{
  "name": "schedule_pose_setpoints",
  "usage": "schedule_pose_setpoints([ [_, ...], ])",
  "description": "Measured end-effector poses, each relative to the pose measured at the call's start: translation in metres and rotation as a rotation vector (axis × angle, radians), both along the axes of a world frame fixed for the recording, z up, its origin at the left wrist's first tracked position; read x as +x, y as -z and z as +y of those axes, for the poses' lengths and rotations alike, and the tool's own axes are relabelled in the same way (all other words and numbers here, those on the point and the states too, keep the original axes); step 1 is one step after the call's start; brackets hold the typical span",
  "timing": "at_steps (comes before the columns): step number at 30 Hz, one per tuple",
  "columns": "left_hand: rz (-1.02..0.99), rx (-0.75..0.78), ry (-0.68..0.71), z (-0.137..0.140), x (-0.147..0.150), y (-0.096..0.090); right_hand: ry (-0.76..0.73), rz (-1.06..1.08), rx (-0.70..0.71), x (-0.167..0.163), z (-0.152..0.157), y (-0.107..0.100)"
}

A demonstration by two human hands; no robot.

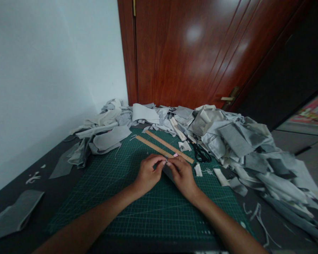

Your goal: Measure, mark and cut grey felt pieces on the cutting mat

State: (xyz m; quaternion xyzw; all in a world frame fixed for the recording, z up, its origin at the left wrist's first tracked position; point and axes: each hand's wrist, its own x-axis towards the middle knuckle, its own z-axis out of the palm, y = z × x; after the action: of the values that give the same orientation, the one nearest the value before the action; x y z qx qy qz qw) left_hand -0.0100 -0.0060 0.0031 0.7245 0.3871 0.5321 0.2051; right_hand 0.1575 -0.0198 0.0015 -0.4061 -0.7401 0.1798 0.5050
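Though blurry, left hand (149, 171) and right hand (184, 175) in tight fingertip grip on gray fabric (168, 172), probably.

- Cloth workroom here, perhaps in a home
- Gridded cutting mat (159, 215) beneath the right hand (184, 175)
- Black scissors (198, 152) and heaped fabric scraps (237, 139) to its right
- Wooden door (180, 53) beyond it

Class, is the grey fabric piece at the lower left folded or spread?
Folded: the grey fabric piece shows layers lying over one another along its right edge.
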Motion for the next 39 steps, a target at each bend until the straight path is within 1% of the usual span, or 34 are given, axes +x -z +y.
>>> schedule_pose_setpoints([
  [4,0.030,0.003,0.030,0.001,-0.001,0.001,0.008,-0.065,0.051,0.001,-0.001,-0.001],
  [9,0.090,0.047,0.022,0.002,0.000,0.001,0.027,-0.150,0.089,0.001,-0.003,-0.001],
  [12,0.188,0.132,0.012,0.001,-0.001,-0.001,0.047,-0.208,0.092,0.001,-0.004,0.000],
  [17,0.409,0.281,-0.011,-0.004,-0.002,-0.003,0.060,-0.232,0.104,-0.002,-0.006,0.003],
  [21,0.477,0.338,-0.047,-0.003,-0.005,-0.003,0.051,-0.240,0.093,-0.004,-0.007,0.006],
  [28,0.587,0.490,-0.102,0.000,-0.009,-0.001,0.002,-0.220,0.091,-0.008,-0.009,0.006],
  [33,0.560,0.457,-0.098,0.001,-0.008,0.001,-0.034,-0.159,0.035,-0.012,-0.012,0.005],
  [39,0.485,0.379,-0.073,0.007,-0.011,0.002,0.017,-0.084,-0.022,-0.014,-0.013,0.006],
])
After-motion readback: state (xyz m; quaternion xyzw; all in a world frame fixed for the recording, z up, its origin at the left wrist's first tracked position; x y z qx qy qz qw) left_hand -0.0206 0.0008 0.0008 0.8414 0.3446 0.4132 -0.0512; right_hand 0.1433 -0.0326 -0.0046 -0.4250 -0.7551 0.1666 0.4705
